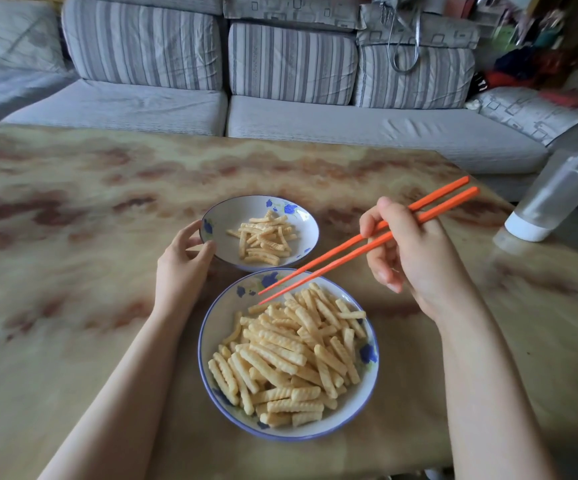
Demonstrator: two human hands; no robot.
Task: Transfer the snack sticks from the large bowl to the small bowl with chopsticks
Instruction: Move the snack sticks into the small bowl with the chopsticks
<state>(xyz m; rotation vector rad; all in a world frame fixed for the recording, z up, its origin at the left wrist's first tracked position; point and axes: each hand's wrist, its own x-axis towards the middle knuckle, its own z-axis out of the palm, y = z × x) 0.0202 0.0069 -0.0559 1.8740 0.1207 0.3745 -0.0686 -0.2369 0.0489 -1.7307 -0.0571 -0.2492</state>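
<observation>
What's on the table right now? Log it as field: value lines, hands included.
large bowl: nearest the person, heaped with snack sticks
small bowl: just beyond it, holds a few sticks
left hand: grips the small bowl's rim
right hand: holds orange chopsticks
chopstick tips: over the large bowl's far edge, slightly apart, nothing between them
table: also bears a clear bottle, far right

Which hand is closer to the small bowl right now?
Left. The left hand holds the small bowl at its near-left rim. The right hand is off to the bowl's right, apart from it, holding chopsticks whose tips hang over the large bowl.
</observation>
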